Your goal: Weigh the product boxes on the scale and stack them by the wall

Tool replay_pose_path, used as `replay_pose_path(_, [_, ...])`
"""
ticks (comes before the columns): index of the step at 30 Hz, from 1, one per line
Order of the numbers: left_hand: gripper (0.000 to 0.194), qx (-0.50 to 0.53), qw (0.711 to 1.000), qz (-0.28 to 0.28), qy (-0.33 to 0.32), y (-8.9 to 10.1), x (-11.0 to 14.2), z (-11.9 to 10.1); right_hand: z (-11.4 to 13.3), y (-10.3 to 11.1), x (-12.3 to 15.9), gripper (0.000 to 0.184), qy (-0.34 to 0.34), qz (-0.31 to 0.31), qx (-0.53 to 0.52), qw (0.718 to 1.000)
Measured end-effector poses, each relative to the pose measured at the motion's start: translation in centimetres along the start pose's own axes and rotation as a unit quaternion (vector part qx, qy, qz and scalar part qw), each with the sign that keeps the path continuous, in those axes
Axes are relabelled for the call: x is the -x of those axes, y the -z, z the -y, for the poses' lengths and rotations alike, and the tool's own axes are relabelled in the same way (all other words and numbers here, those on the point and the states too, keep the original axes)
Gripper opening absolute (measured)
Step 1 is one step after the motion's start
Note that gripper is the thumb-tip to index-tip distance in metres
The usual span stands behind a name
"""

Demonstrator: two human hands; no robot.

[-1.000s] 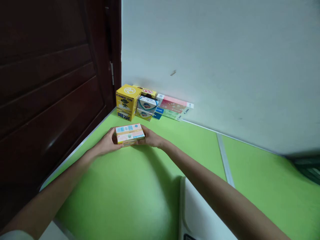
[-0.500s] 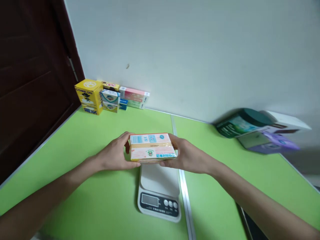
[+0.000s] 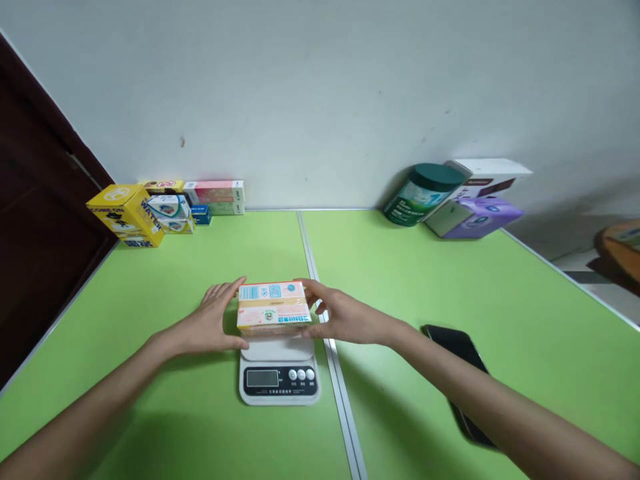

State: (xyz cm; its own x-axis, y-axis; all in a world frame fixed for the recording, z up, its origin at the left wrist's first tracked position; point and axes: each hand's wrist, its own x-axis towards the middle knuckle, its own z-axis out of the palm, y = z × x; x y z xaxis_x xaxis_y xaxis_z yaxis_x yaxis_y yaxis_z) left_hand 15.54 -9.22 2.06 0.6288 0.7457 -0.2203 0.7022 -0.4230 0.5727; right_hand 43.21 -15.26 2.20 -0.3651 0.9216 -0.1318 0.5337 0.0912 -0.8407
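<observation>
A flat pink and cream box [image 3: 273, 308] with blue labels sits on or just above the platform of a white kitchen scale [image 3: 279, 373], near the middle of the green table [image 3: 415, 280]. My left hand [image 3: 210, 323] grips the box's left end, thumb in front and fingers behind. My right hand [image 3: 340, 315] grips its right end the same way. The scale's display and three round buttons face me, below the box.
Several small boxes, one yellow [image 3: 125, 215], stand at the back left by a dark wooden door [image 3: 35, 220]. A green canister [image 3: 423, 195] and purple and white boxes [image 3: 475, 213] lie at the back right. A black phone [image 3: 457, 360] lies under my right forearm.
Both hands carried the box from the back left corner by the door to the middle of the table and lowered it onto the scale. My view swung right.
</observation>
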Motion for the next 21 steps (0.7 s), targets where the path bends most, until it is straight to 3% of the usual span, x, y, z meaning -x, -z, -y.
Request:
replay_pose_path(2, [0.103, -0.007, 1.0, -0.006, 0.005, 0.2, 0.4, 0.9, -0.7, 1.2, 0.6, 0.075, -0.015, -0.021, 0.009, 1.0])
replay_pose_path(6, [0.086, 0.01, 1.0, -0.024, -0.004, 0.8, 1.2, 2.4, -1.3, 2.1, 1.6, 0.076, -0.045, -0.04, -0.039, 0.997])
replay_pose_path(10, [0.076, -0.007, 0.999, -0.045, -0.003, 0.4, 0.9, 2.7, -0.5, -0.3, 0.7, 0.098, -0.026, -0.03, -0.064, 0.997])
replay_pose_path(13, [0.068, -0.019, 0.996, -0.087, -0.03, -0.5, -0.2, 2.5, -0.3, -2.0, -0.8, 0.087, 0.054, -0.046, -0.086, 0.994])
replay_pose_path(17, [0.059, -0.006, 0.994, -0.1, -0.049, -1.1, -1.9, 0.5, -0.5, -1.3, -0.7, 0.072, 0.081, -0.06, -0.124, 0.987])
replay_pose_path(21, [0.058, 0.033, 0.996, -0.07, -0.054, -0.6, -4.5, -4.8, -1.5, 2.5, 2.3, 0.074, 0.097, -0.103, -0.169, 0.975])
